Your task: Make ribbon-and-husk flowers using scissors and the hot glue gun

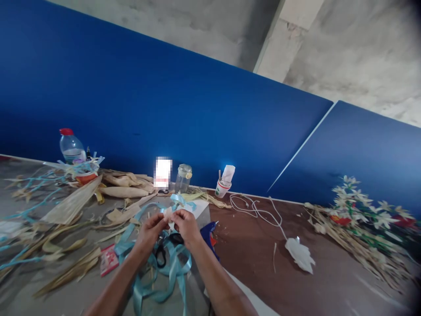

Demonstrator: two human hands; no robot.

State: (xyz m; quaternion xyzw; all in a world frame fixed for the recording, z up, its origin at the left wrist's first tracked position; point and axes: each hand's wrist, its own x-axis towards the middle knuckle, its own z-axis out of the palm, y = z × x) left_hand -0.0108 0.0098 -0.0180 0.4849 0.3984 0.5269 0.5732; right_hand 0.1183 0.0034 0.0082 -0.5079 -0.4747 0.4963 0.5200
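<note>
Both my hands meet over the middle of the table and pinch a small pale piece (168,214); whether it is husk or paper I cannot tell. My left hand (151,229) grips it from the left with closed fingertips. From the other side my right hand (187,227) holds it between thumb and fingers. Loops of light blue ribbon (174,272) lie beneath and around my hands. Black-handled scissors (161,256) rest among the ribbon, partly covered. Just right of my right wrist is a blue tool like a glue gun (208,235), partly hidden by my forearm.
Dried corn husks (125,186) spread across the left, with a pink packet (109,260) nearer me. Along the blue partition (164,96) stand a red-capped bottle (71,147), a glass jar (183,179) and a paper cup (222,188). A white cable (259,208) and white flowers (353,197) lie rightward.
</note>
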